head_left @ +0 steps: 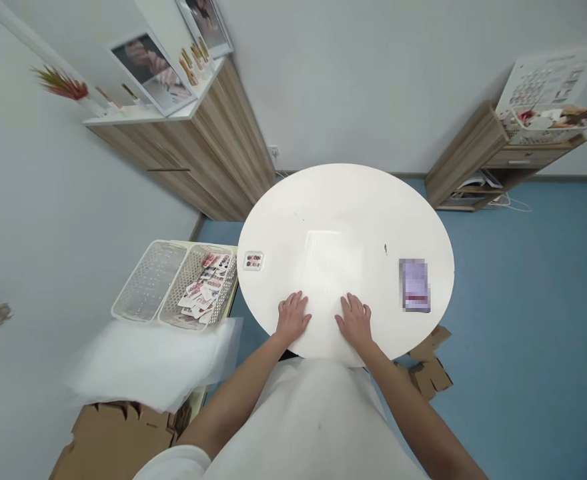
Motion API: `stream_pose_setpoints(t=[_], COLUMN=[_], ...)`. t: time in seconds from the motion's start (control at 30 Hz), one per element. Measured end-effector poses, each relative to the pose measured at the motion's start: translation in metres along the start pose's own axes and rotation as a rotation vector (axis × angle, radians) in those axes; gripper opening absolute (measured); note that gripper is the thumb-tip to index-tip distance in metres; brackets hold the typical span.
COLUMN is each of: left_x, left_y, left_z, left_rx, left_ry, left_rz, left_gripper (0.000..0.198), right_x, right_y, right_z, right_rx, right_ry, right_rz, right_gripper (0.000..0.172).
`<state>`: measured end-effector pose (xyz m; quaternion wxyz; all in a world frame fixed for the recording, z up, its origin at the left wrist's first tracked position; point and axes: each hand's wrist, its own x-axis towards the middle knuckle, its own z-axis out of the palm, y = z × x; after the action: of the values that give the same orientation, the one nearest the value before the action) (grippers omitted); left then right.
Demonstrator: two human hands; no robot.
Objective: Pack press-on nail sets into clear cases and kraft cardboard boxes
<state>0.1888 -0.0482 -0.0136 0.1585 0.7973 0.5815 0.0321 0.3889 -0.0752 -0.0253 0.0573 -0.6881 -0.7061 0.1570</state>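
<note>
Both palms rest face down near the front edge of a round white table (343, 193). My left hand (292, 319) lies flat with its fingers apart and holds nothing. To its right, my right hand (355, 321) lies the same way, fingers spread on the tabletop. A small clear case with dark red and pink pieces (253, 261) sits at the table's left edge, beyond my left hand. Right of my right hand lies a purple rectangular item (414, 285), blurred by pixelation. A tiny dark mark or piece (386, 249) shows just above it.
Left of the table stand two white mesh baskets; one basket (162, 317) holds clear packs, the other printed cards (206, 290). White plastic sheeting (153, 367) and cardboard (113, 440) lie nearer. A wooden cabinet (213, 147) and a shelf unit (468, 160) stand behind.
</note>
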Motion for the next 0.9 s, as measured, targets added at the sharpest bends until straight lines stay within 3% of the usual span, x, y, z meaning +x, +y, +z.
stream_pose_setpoints(t=[0.17, 0.33, 0.5, 0.67, 0.77, 0.9], left_x=[0.007, 0.01, 0.013, 0.032, 0.048, 0.063], left_y=[-0.003, -0.017, -0.076, -0.153, -0.183, -0.197], left_z=[-0.001, -0.003, -0.022, -0.051, -0.06, -0.059], left_rx=[-0.003, -0.091, -0.224, -0.497, -0.732, -0.858], left_ry=[-0.031, 0.016, 0.138, 0.243, 0.224, 0.12], left_rz=[-0.012, -0.018, -0.287, -0.493, -0.54, -0.496], left_gripper=[0.04, 0.043, 0.05, 0.055, 0.054, 0.056], right_x=[0.007, 0.006, 0.03, 0.08, 0.109, 0.133], right_y=[-0.003, -0.016, -0.068, -0.143, -0.178, -0.207], right_z=[-0.004, 0.003, 0.006, 0.009, 0.013, 0.016], right_rx=[-0.042, -0.074, 0.028, 0.341, 0.588, 0.853], right_ry=[-0.022, 0.06, 0.039, -0.118, -0.199, -0.259], right_rz=[0.047, 0.079, -0.075, -0.135, -0.063, 0.134], right_gripper=[0.044, 0.045, 0.046, 0.048, 0.048, 0.058])
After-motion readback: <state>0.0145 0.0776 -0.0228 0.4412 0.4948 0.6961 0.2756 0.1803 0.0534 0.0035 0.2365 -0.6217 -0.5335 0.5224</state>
